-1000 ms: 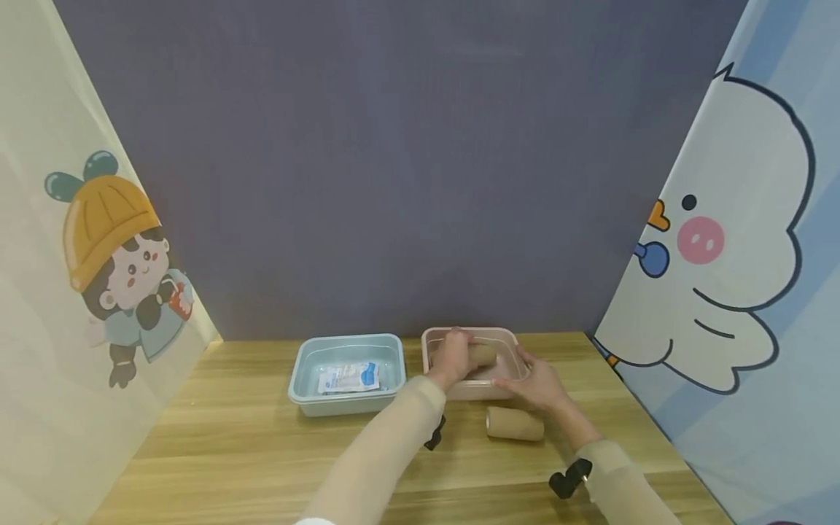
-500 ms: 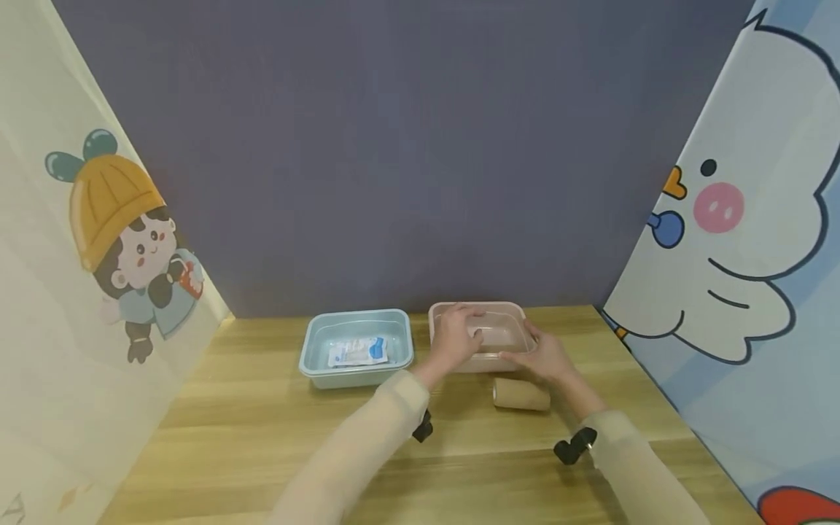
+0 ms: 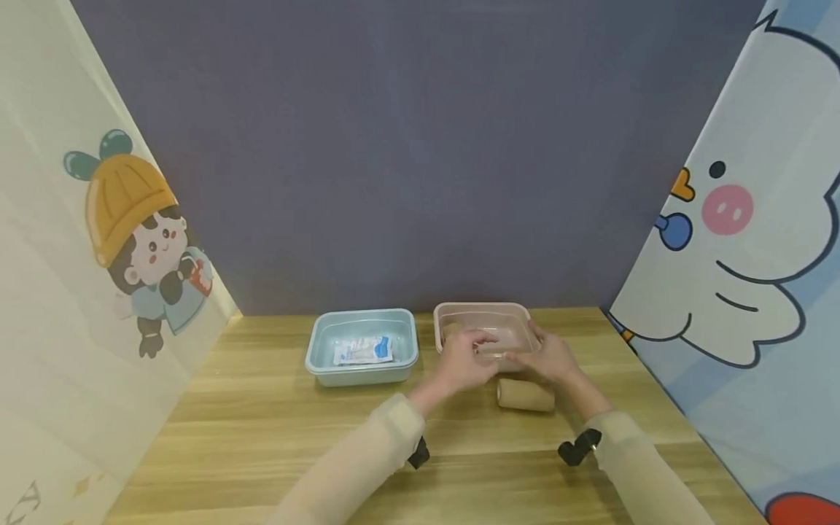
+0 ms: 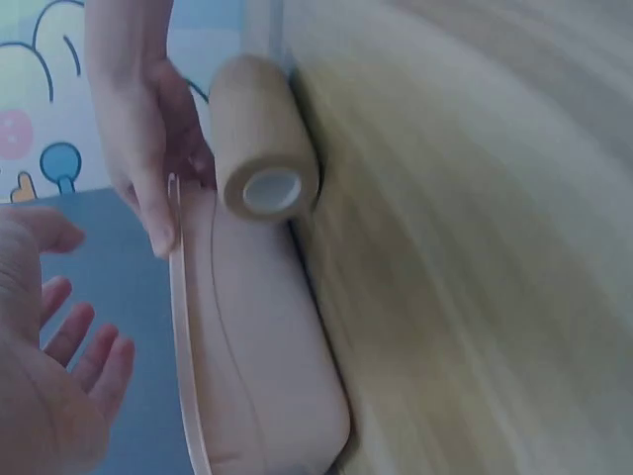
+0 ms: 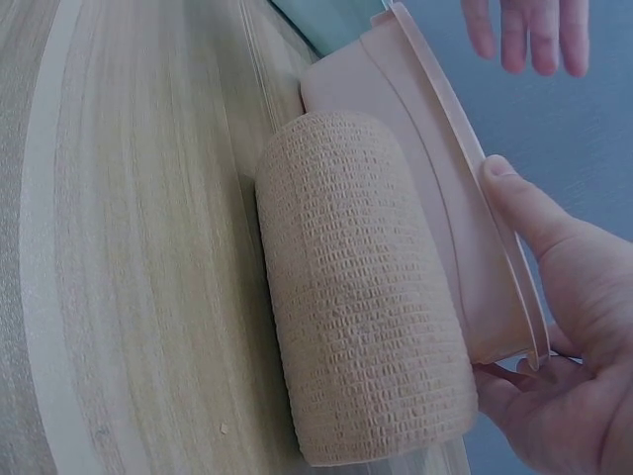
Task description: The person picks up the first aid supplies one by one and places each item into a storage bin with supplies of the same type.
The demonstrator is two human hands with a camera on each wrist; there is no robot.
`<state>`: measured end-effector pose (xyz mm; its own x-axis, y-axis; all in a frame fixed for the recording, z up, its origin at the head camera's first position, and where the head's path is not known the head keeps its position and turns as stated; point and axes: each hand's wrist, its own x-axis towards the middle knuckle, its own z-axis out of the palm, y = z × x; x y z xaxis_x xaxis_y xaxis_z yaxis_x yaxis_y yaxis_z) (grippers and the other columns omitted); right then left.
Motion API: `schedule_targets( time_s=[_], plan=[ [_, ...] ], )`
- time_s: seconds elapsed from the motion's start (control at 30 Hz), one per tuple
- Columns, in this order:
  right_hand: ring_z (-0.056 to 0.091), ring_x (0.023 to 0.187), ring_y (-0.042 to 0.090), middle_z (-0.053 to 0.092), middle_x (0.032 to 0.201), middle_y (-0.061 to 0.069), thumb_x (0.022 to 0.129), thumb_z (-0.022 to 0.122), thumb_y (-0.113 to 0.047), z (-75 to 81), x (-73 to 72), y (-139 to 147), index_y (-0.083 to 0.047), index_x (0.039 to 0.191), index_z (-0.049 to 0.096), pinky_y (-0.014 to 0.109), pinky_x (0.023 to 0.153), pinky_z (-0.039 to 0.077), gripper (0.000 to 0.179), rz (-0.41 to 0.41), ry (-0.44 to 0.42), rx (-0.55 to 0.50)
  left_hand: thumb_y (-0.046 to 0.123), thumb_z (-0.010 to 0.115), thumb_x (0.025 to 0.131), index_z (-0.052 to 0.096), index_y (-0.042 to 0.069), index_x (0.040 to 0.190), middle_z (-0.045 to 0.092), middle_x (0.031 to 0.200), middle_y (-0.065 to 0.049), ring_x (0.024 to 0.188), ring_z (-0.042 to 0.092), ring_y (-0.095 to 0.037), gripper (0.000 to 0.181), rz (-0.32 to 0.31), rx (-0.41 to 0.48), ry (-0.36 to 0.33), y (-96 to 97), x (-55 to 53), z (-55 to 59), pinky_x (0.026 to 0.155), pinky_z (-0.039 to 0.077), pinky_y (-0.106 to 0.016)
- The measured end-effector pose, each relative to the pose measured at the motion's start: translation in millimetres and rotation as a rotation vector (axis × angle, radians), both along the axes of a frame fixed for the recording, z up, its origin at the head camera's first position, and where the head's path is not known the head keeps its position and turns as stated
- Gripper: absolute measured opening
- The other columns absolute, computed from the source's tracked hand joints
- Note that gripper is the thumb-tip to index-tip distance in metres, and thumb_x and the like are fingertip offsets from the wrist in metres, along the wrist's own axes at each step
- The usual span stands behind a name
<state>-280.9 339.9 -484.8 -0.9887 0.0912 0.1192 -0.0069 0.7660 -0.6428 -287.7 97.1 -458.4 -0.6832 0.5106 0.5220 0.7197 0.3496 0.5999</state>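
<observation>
My left hand hovers over the front edge of a pink plastic box, its fingers loosely bent and nothing in them. In the left wrist view this hand is apart from the rim. My right hand grips the box's front right corner, the thumb on the front rim and the fingers round the end. One tan bandage roll lies inside at the left end, partly behind my left hand. A second tan bandage roll, crepe-textured with a white core, lies on the table against the front of the box.
To the left stands a light blue box, holding white and blue packets. Both boxes are near the dark back wall on a wood-grain table. Printed cartoon panels flank the table on either side.
My left hand has let go of the bandage roll at the left end inside the pink box and drawn back toward the front. My right hand keeps its grip. The head view has tilted down slightly.
</observation>
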Motion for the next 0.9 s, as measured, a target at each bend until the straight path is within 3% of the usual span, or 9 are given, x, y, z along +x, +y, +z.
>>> schedule_targets(
  time_s=[0.1,0.17,0.33,0.57,0.9],
  plan=[
    [0.050,0.143,0.052,0.041,0.159,0.039,0.083,0.087,-0.058,-1.2,0.7,1.2,0.009,0.163,0.028,0.063,0.115,0.049,0.120,-0.007,0.001,0.000,0.014,0.086,0.083,0.078,0.004,0.117,0.079,0.115,-0.012,0.108,0.074,-0.028,0.036,-0.077,0.003,-0.010,1.9,9.9,-5.3,0.092,0.065,-0.031],
    [0.053,0.141,0.051,0.040,0.159,0.039,0.082,0.086,-0.061,-1.8,1.3,2.4,0.009,0.163,0.027,0.062,0.114,0.050,0.122,-0.007,0.000,0.007,0.019,0.088,0.083,0.078,0.005,0.119,0.078,0.116,-0.011,0.108,0.074,-0.026,0.040,-0.097,-0.016,-0.001,3.1,15.2,-9.5,0.094,0.064,-0.031],
    [0.050,0.144,0.052,0.040,0.160,0.039,0.081,0.086,-0.063,-1.3,2.5,1.9,0.007,0.164,0.026,0.063,0.117,0.048,0.124,-0.007,-0.012,0.003,0.024,0.089,0.084,0.077,0.008,0.125,0.079,0.123,-0.006,0.116,0.073,-0.022,0.045,-0.079,-0.051,0.023,4.0,24.8,-21.8,0.101,0.060,-0.028],
    [0.045,0.147,0.053,0.037,0.162,0.039,0.081,0.087,-0.062,0.9,5.0,-1.3,0.005,0.166,0.024,0.063,0.121,0.043,0.125,-0.008,-0.034,-0.036,0.021,0.090,0.082,0.078,0.013,0.125,0.079,0.126,0.001,0.126,0.070,-0.019,0.046,-0.084,-0.064,0.094,6.8,30.2,-33.8,0.114,0.053,-0.029],
    [0.044,0.147,0.055,0.037,0.161,0.040,0.083,0.085,-0.061,1.6,5.0,-1.6,0.007,0.165,0.023,0.064,0.119,0.045,0.123,0.000,-0.026,-0.027,0.024,0.089,0.085,0.074,0.012,0.131,0.072,0.140,-0.003,0.135,0.065,-0.020,0.050,-0.057,-0.151,0.065,12.5,36.4,-45.1,0.119,0.050,-0.031]
  ],
)
